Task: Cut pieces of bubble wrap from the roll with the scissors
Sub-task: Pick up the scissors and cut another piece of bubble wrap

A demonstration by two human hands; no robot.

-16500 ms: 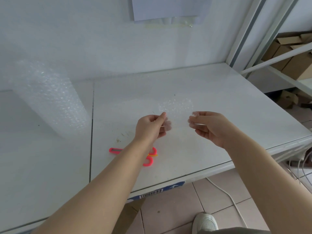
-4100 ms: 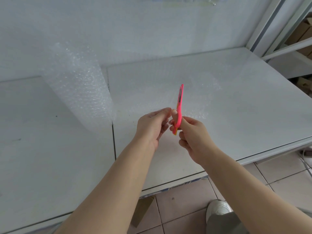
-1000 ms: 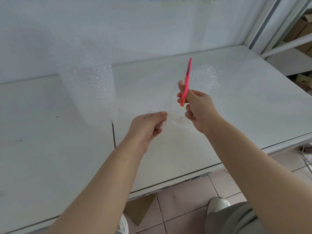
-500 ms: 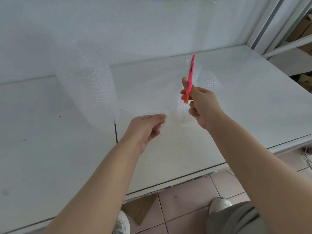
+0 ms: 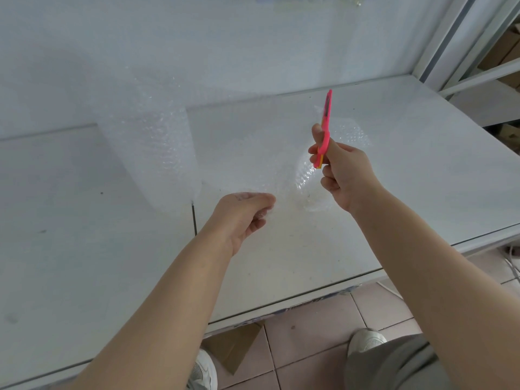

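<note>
A clear bubble wrap roll (image 5: 152, 153) stands upright on the white table (image 5: 309, 263), left of centre. A loose sheet (image 5: 242, 159) runs from it to the right. My left hand (image 5: 243, 213) pinches the sheet's near edge. My right hand (image 5: 344, 175) grips pink scissors (image 5: 325, 122), blades pointing up and away, partway along a cut in the sheet. The strip to the right of the cut curls down (image 5: 305, 178) under my right hand. An earlier cut piece (image 5: 351, 133) lies flat on the table behind the scissors.
A white wall stands behind the table. Metal shelving (image 5: 478, 80) with cardboard boxes rises at the right. A seam (image 5: 194, 218) splits the tabletop near the roll. Below the front edge are a tiled floor, a cardboard scrap (image 5: 233, 347) and my shoes.
My right hand has carried the scissors up and away along the sheet over the last second. The cut strip has curled further down. My left hand keeps its pinch.
</note>
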